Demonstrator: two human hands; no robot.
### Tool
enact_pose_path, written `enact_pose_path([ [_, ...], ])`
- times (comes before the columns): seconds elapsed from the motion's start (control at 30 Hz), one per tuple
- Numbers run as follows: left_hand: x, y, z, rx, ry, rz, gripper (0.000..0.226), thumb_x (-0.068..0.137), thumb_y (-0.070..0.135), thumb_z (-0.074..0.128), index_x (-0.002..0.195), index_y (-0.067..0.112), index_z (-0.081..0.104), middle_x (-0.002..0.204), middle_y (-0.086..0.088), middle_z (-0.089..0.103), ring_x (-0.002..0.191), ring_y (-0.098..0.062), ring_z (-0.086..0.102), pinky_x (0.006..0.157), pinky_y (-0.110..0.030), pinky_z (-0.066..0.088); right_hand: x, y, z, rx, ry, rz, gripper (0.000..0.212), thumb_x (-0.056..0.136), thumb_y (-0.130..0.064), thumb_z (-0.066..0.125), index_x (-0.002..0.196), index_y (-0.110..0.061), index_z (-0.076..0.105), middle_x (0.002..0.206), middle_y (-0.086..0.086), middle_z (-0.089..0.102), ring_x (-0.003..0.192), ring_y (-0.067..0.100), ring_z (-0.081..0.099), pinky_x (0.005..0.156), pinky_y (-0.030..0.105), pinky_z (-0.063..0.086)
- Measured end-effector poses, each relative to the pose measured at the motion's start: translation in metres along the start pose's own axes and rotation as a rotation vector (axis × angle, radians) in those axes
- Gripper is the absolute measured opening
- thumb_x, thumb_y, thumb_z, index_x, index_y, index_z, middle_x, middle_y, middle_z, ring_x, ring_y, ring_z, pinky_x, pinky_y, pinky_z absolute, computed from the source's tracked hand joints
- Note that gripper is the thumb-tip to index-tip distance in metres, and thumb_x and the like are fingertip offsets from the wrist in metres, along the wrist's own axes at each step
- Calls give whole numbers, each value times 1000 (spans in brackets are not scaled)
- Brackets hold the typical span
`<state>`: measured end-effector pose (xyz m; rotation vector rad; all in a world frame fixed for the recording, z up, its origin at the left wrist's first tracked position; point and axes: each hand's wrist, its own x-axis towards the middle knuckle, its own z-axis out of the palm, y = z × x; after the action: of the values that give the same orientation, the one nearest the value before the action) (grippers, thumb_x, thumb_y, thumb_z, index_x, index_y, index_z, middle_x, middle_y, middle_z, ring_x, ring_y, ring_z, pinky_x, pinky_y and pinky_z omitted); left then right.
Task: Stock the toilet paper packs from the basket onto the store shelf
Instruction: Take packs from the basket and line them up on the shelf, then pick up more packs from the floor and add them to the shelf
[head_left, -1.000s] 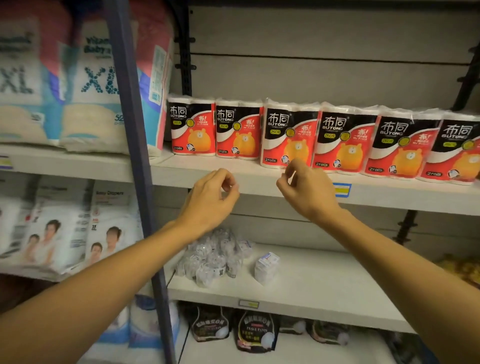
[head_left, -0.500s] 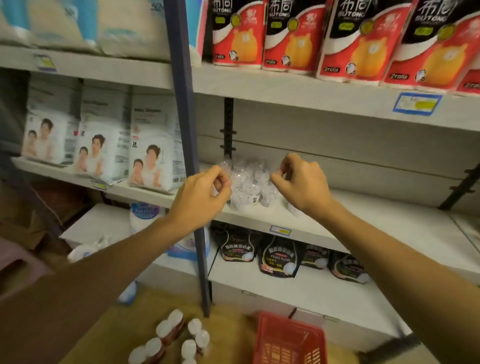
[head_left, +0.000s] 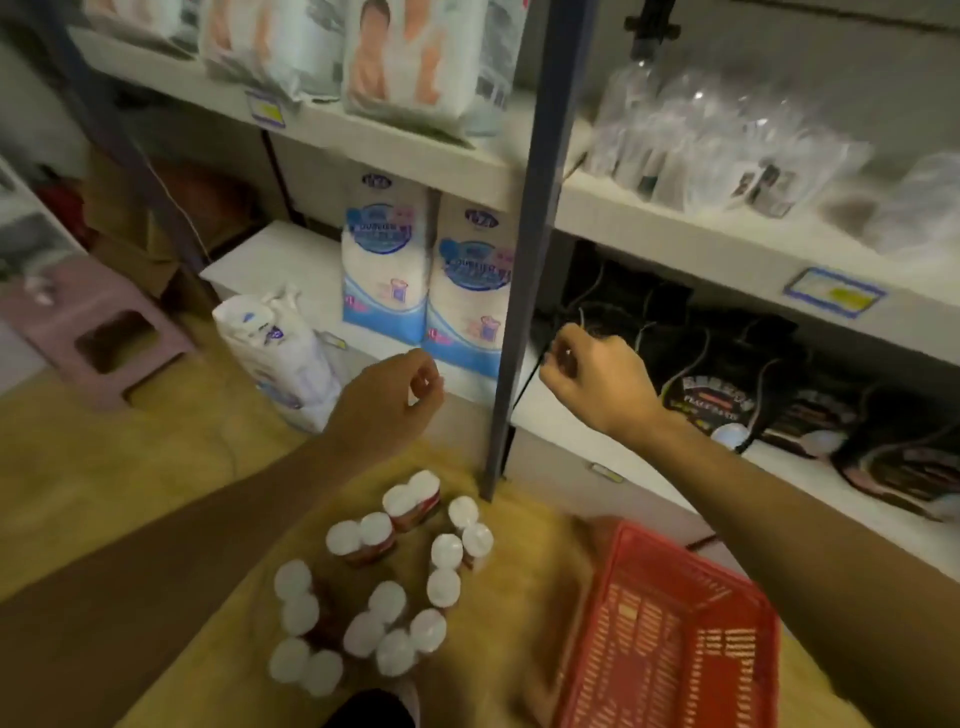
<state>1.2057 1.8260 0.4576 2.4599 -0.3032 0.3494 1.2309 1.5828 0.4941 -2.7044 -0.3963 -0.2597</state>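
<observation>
Several two-roll toilet paper packs (head_left: 379, 587) stand upright on the yellowish floor, white roll ends facing up, red wrap on their sides. To their right sits the red plastic basket (head_left: 670, 634), which looks empty inside. My left hand (head_left: 387, 410) hovers above the packs with fingers loosely curled and holds nothing. My right hand (head_left: 597, 382) hangs at the same height in front of the bottom shelf (head_left: 571, 431), fingers also loosely curled and holding nothing. The shelf with the stocked packs is out of view above.
A dark blue shelf post (head_left: 519, 312) stands between my hands. Blue-and-white packs (head_left: 426, 280) and a white bag (head_left: 280, 358) sit at lower left, dark pouches (head_left: 727, 395) at lower right, clear containers (head_left: 701, 150) above. A pink stool (head_left: 98, 332) is at left.
The view has dropped from the upper shelf to the floor. Both hands came down with it, still holding nothing. The loose packs and the basket are now fully in view.
</observation>
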Motion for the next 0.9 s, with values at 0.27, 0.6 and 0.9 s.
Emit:
enact_pose_path([
  [0.27,-76,-140,121,127,-105,-60,7,90,24,59,89,17,57,77,7,59,56,-3,47,48,-10,31,-24,57,218,-40,-262,-2,18,95,-36,52,99,-18,53,85,5,62,77,28,59,60,29,37],
  [0.6,-154,-250,315,167,-378,-102,14,95,34,54,90,24,46,70,15,46,63,-6,48,54,-12,30,-86,133,464,36,-404,261,38,92,-44,50,122,-21,43,107,11,63,90,31,61,78,46,55],
  [0.9,-173,-299,406,210,-393,-111,40,87,57,55,113,27,51,104,8,61,91,-8,58,70,-12,39,-92,147,557,15,-409,341,48,93,-48,54,132,-26,36,132,11,49,107,33,57,86,41,54],
])
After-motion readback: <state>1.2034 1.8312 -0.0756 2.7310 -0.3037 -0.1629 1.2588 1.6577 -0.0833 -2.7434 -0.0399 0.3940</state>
